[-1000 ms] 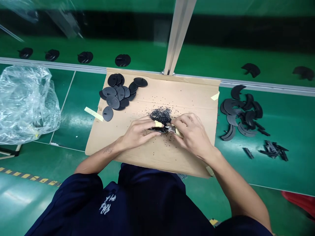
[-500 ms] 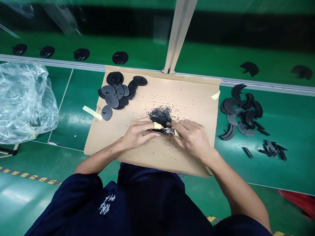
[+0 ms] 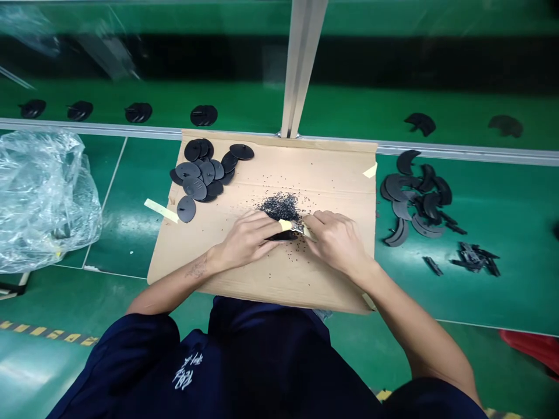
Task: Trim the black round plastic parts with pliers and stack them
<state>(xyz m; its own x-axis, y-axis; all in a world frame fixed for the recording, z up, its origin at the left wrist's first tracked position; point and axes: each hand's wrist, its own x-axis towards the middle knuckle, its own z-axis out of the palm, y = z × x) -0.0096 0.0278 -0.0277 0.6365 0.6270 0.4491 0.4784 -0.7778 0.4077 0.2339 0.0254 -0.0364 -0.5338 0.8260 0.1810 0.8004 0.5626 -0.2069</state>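
Black piece (image 3: 286,236), one: midway between left and right edges of cardboard sheet (image 3: 340,177), long axis roughly side to side. Left hand (image 3: 250,235), nearer: grip pinched on its left end. Right hand (image 3: 336,237): grip wrapped round hand cutter (image 3: 297,227), head at right end.

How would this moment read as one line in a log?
left hand: holds black part | right hand: grips pliers-like tool | cardboard: scattered black bits
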